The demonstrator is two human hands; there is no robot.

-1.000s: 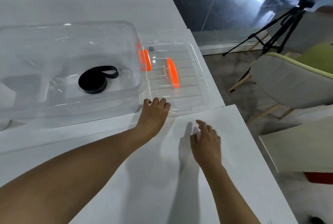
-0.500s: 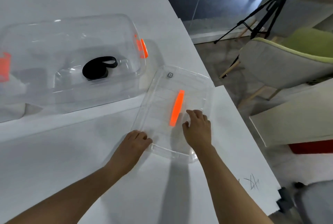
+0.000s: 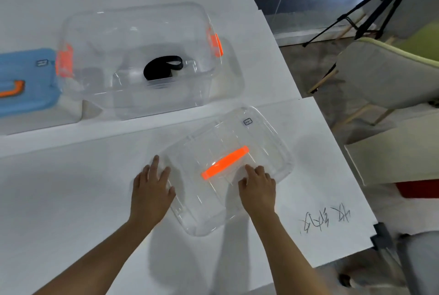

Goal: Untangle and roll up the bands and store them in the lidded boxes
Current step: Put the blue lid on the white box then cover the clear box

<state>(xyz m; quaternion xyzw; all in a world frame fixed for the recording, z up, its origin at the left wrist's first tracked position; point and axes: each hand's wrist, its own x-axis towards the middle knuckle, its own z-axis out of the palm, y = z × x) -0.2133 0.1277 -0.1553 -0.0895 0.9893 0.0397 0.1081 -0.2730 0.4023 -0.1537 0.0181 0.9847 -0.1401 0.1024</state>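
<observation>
A clear plastic box (image 3: 99, 33) with orange side latches stands open on the white table, and a rolled black band (image 3: 159, 70) lies on its floor. The box's clear lid (image 3: 266, 138) with an orange handle (image 3: 224, 162) lies flat on the table in front of it, turned at an angle. My left hand (image 3: 152, 192) rests with straight fingers on the lid's left edge. My right hand (image 3: 257, 189) presses on the lid just below the handle, fingers slightly bent.
A blue lidded box (image 3: 26, 80) with an orange handle sits at the far left. The table's right edge (image 3: 337, 152) drops off near the lid, with handwriting (image 3: 325, 220) by it. Chairs (image 3: 389, 73) and a tripod (image 3: 370, 7) stand beyond the edge.
The lid has slid from beside the box toward me and turned. Both hands moved onto it. My view has shifted left, showing the blue box.
</observation>
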